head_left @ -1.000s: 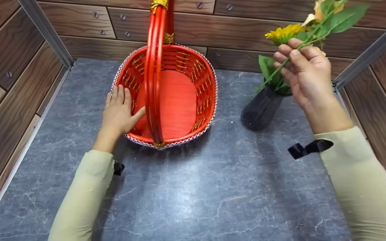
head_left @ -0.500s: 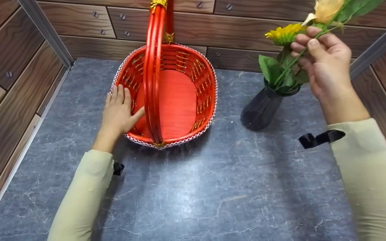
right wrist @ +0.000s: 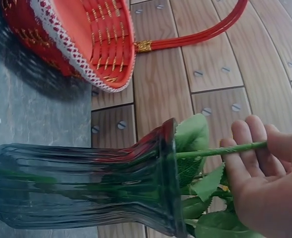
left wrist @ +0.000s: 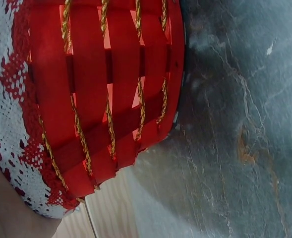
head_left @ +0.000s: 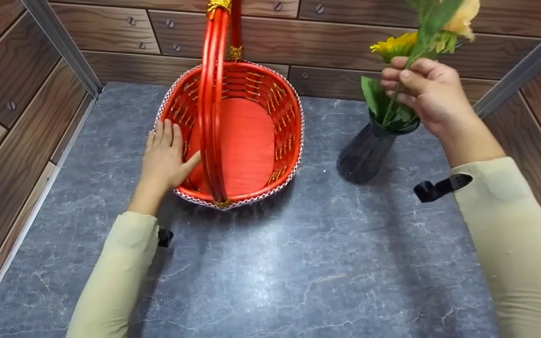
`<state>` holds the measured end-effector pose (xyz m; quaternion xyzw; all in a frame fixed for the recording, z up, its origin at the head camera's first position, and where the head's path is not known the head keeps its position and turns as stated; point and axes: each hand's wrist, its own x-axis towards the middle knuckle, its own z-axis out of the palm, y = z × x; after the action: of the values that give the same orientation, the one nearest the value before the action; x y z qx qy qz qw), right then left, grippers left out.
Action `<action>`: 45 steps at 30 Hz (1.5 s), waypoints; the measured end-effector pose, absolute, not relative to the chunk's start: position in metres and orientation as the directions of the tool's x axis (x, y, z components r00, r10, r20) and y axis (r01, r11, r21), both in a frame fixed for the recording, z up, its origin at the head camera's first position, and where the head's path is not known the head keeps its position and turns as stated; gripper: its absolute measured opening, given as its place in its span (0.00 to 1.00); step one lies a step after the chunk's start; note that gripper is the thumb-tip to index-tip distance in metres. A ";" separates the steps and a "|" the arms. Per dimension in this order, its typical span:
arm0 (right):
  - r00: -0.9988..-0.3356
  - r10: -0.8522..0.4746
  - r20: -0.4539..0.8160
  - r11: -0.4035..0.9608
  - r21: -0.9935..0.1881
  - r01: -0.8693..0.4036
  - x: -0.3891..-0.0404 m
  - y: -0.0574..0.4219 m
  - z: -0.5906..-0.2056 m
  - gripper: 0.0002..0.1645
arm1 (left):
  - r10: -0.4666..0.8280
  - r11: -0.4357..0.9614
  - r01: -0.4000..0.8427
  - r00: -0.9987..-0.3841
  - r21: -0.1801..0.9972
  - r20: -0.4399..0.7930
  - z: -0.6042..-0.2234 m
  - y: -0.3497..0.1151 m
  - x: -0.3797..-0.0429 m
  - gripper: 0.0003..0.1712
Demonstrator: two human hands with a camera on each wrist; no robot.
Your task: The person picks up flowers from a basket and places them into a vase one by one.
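Observation:
A red basket (head_left: 247,141) with a tall handle and white-trimmed rim stands left of centre. My left hand (head_left: 162,157) rests on its left rim, fingers straight, thumb reaching inside. In the left wrist view the basket's woven side (left wrist: 91,99) fills much of the picture. To the right is a dark ribbed glass vase (head_left: 367,152) holding a yellow flower (head_left: 395,45) and green leaves. Above it my right hand (head_left: 432,94) pinches the stem of a peach artificial rose (head_left: 462,19). In the right wrist view that green stem (right wrist: 205,151) runs into the vase's mouth.
The grey marbled tabletop (head_left: 251,272) lies under everything. Wood-patterned panels (head_left: 345,51) rise at the back and sides, with metal corner posts (head_left: 61,44). The basket handle (head_left: 214,94) arches high over the basket. Black straps (head_left: 442,188) sit at both wrists.
My right hand first moved right, then back left, staying over the vase. The rose's stem end went from beside the vase's mouth into it, and the bloom turned. The left hand stayed on the basket.

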<state>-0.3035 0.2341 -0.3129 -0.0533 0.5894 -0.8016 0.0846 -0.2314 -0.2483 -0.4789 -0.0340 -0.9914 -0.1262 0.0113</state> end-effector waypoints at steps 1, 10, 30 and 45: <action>-0.977 -0.214 -0.021 -0.265 -0.961 0.079 -0.304 0.234 -0.315 0.15 | 0.065 0.967 0.070 -0.998 0.247 0.027 -0.479 -0.249 -0.231 0.54; -0.959 -0.267 -0.095 -0.091 -0.988 0.123 -0.310 0.237 -0.326 0.14 | 0.059 0.966 0.062 -0.998 0.252 0.019 -0.479 -0.249 -0.231 0.55; -0.992 -0.078 -0.095 0.067 -0.994 0.089 -0.307 0.229 -0.330 0.16 | 0.064 0.968 0.066 -0.998 0.243 0.014 -0.478 -0.250 -0.230 0.56; -0.987 -0.062 -0.146 0.344 -0.932 0.116 -0.307 0.235 -0.320 0.17 | 0.061 0.968 0.059 -0.998 0.244 0.000 -0.479 -0.251 -0.231 0.56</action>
<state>-0.3066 0.2345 -0.3204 0.0165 0.8160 -0.5726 0.0776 -0.2311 -0.2507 -0.4788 -0.0303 -0.9920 -0.1227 -0.0036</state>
